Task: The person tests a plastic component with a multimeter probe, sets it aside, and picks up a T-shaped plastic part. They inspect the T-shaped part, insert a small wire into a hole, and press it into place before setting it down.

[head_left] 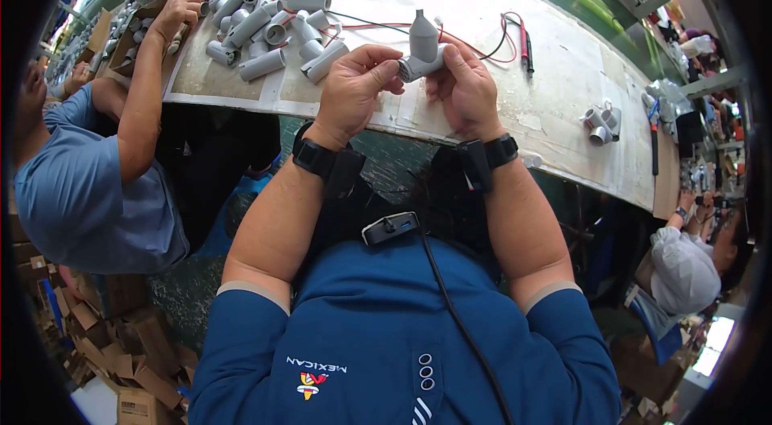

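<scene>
Between my two hands is a grey plastic T-shaped housing (424, 41), its bottle-like neck pointing up and away from me. My left hand (352, 89) pinches the open left end of its crosswise tube between thumb and fingers. My right hand (468, 91) is closed round the right end, thumb on top. Both hands are just above the table's near edge. Beyond them a red and black wire (386, 24) runs across the tabletop toward a red and a black test probe (527, 47) lying at the right.
A heap of grey tubular housings (269, 15) covers the table's left part. A co-worker's hand (178, 15) is beside an open cardboard box (129, 47) there. Several grey pieces (601, 126) and a long-handled tool (654, 139) lie at the right. Cardboard boxes (145, 344) fill the floor at lower left.
</scene>
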The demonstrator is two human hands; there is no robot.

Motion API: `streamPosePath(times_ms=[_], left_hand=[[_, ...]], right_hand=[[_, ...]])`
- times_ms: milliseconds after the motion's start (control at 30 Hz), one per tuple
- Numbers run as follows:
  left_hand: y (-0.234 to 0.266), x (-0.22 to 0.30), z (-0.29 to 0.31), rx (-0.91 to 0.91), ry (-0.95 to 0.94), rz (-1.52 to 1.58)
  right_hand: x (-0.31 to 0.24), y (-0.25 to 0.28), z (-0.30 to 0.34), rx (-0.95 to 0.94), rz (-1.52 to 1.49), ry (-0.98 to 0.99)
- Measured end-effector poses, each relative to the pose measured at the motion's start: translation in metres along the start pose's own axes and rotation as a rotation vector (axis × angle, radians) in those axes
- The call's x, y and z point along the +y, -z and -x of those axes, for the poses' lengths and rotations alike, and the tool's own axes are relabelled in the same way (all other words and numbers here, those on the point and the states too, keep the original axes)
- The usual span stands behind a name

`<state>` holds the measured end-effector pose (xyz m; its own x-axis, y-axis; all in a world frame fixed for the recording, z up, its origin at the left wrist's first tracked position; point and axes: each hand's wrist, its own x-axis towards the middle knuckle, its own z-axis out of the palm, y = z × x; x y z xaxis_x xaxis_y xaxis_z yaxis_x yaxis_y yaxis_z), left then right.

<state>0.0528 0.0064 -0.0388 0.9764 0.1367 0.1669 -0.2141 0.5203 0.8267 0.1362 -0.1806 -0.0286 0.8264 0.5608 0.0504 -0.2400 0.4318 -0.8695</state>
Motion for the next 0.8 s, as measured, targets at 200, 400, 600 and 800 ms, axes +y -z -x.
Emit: streamPosePath(times_ms=[200,400,600,800], left_hand=[[0.001,-0.001,0.000,0.013,0.000,-0.024],[0.001,-0.002,-0.001,0.011,-0.015,-0.062],[-0.003,-0.003,-0.001,-0.004,-0.004,-0.157],[-0.006,-0.001,-0.003,-0.001,0.028,-0.202]], right_hand=[[0.001,0.000,0.001,-0.006,-0.019,0.019],[-0.002,-0.004,0.002,-0.026,-0.026,0.037],[0.001,0.004,0.001,0.007,-0.078,0.052],[-0.002,0.007,0.004,-0.033,-0.069,0.032]])
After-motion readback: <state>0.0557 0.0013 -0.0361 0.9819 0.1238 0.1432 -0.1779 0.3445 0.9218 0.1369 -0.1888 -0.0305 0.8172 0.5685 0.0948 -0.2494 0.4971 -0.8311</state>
